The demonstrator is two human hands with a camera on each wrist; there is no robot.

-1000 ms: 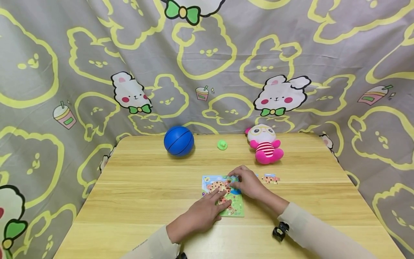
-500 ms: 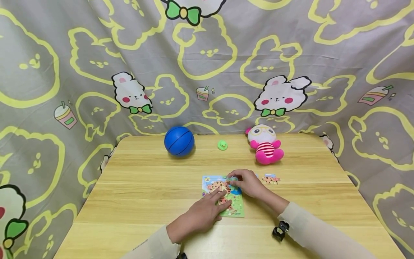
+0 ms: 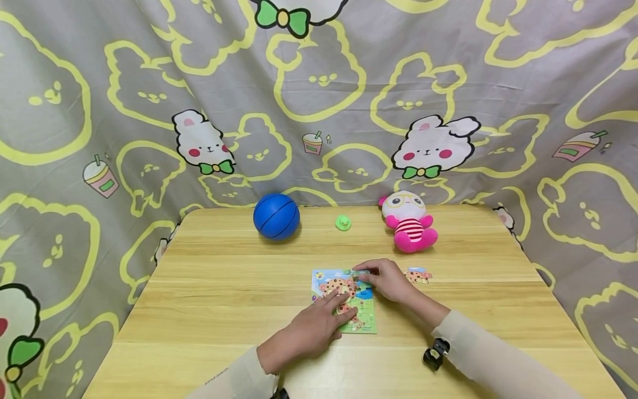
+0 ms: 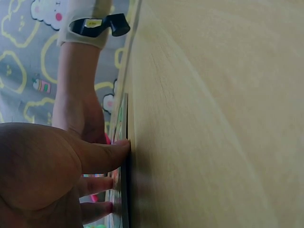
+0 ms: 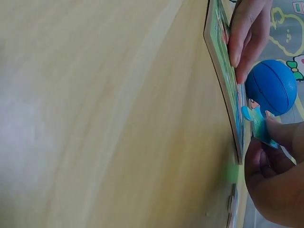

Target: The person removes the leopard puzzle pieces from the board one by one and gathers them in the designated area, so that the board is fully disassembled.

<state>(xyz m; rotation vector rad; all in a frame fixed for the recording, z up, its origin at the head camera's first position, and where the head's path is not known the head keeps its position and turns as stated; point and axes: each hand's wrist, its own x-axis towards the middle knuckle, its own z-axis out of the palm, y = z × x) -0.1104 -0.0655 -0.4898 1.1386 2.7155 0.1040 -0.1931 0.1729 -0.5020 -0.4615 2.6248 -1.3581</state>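
A jigsaw puzzle board [image 3: 368, 318] with a spotted cartoon animal on a blue and green scene lies flat on the table. My left hand [image 3: 315, 327] rests on its lower left part, fingers stretched over the picture; in the left wrist view its thumb [image 4: 111, 154] lies at the board's edge. Over the upper right corner, my right hand [image 3: 389, 280] pinches a blue-green puzzle piece [image 5: 260, 124] between thumb and fingers. The right wrist view has this piece tilted up above the board's surface. Part of the picture is hidden under the left hand.
Loose puzzle pieces [image 3: 418, 275] lie right of the board, partly behind the right hand. Along the table's back stand a blue ball [image 3: 276, 216], a small green duck [image 3: 343, 223] and a pink panda plush [image 3: 410, 224]. A patterned curtain [image 3: 344, 166] hangs behind.
My right hand has shifted slightly to the right, with the piece still pinched, and now covers a bit more of the loose pieces. The left hand and the board have stayed put.
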